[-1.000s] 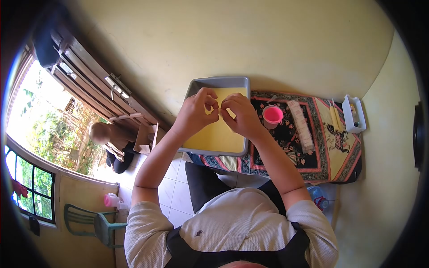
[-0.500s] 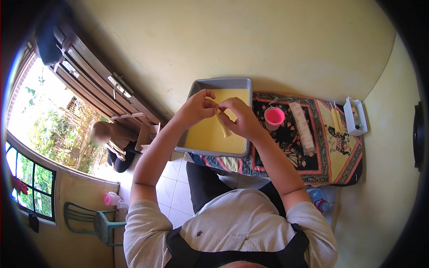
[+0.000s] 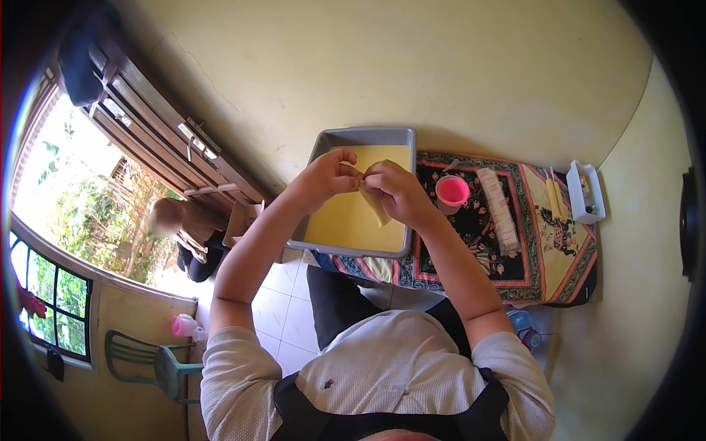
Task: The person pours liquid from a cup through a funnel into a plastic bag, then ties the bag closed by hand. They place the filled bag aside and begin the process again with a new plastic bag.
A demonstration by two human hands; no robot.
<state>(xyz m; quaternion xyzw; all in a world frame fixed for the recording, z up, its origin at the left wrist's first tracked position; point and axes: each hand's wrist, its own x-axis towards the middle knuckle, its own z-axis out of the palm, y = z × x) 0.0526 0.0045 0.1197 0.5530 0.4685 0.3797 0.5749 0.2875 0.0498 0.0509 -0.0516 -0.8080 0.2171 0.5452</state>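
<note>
Above a grey tub (image 3: 353,135) with pale yellow liquid in it, both hands meet at the top of a small clear plastic bag (image 3: 376,209) of yellow liquid. My left hand (image 3: 327,176) pinches the bag's gathered neck between thumb and fingertips. Beside it, my right hand (image 3: 396,192) is closed round the neck from the other side. The bag hangs below the fingers, slanting down to the right. Its very top is hidden by the fingertips.
On the patterned cloth (image 3: 537,257) right of the tub are a pink cup (image 3: 453,191), a long strip of packaging (image 3: 498,212), a yellowish roll (image 3: 554,197) and a white basket (image 3: 583,191). Another person (image 3: 193,228) sits by the open door (image 3: 158,117). A green chair (image 3: 165,367) stands lower left.
My right fingers have curled in tighter at the bag's neck. The bag has shifted slightly to the right and tilted more. My left hand has barely moved.
</note>
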